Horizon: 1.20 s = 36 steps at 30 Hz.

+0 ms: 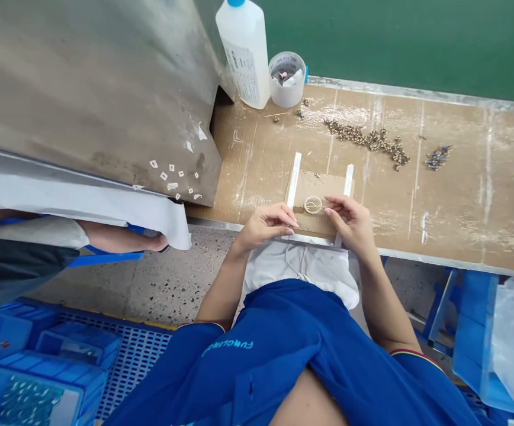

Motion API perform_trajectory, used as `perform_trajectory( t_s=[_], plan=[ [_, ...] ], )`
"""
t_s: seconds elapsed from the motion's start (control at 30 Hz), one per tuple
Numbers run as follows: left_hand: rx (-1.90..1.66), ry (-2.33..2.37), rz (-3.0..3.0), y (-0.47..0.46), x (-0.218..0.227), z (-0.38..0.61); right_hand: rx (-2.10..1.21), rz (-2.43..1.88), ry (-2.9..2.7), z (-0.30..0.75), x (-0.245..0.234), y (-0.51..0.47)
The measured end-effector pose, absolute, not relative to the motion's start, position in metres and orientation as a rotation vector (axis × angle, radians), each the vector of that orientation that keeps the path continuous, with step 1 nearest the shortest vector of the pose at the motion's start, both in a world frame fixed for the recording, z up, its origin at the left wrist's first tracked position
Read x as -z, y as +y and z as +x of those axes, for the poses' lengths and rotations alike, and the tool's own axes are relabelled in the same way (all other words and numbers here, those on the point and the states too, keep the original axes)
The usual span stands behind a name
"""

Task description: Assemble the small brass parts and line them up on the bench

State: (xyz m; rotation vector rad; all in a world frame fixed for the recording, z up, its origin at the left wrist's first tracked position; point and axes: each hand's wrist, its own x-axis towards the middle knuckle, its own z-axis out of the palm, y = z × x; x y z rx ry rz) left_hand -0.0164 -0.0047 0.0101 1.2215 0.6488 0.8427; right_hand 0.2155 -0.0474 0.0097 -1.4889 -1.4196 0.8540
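My left hand [270, 225] is at the near edge of the bench, thumb and fingertips brought together; whatever is between them is too small to make out. To its right, my right hand [353, 222] has thumb and forefinger closed on a thin yellowish stick [317, 206], whose far end lies over a small round white dish [307, 201]. The dish stands between both hands on a cardboard pad [314, 188] bordered by white strips. A few tiny metal pieces [318, 176] lie on the pad beyond the dish.
Small brass-coloured metal parts [368, 139] form a long pile, with a smaller pile [438, 157] to the right. A white bottle [246, 59] and a tape roll [287, 93] holding scraps stand behind. A metal housing [150, 94] bounds the left; another person's arm [119, 236] is beyond it.
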Motion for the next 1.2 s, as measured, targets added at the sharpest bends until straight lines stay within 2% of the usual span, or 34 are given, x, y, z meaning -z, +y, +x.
perform_trajectory(
  t_s=[0.53, 0.7, 0.97, 1.2],
  plan=[
    [-0.668, 0.727, 1.408, -0.003, -0.007, -0.007, -0.244, -1.361, -1.896, 0.205, -0.017, -0.017],
    [-0.74, 0.807, 1.412, -0.009, -0.003, -0.002, -0.406, -1.321, -1.844, 0.212, -0.017, -0.021],
    [-0.727, 0.882, 1.614, -0.011, -0.004, 0.001, -0.588, -1.468, -1.39, 0.199, -0.027, -0.048],
    [-0.797, 0.86, 1.754, -0.012, 0.0, 0.001, -0.582, -1.441, -1.493, 0.193, -0.032, -0.06]
  ],
)
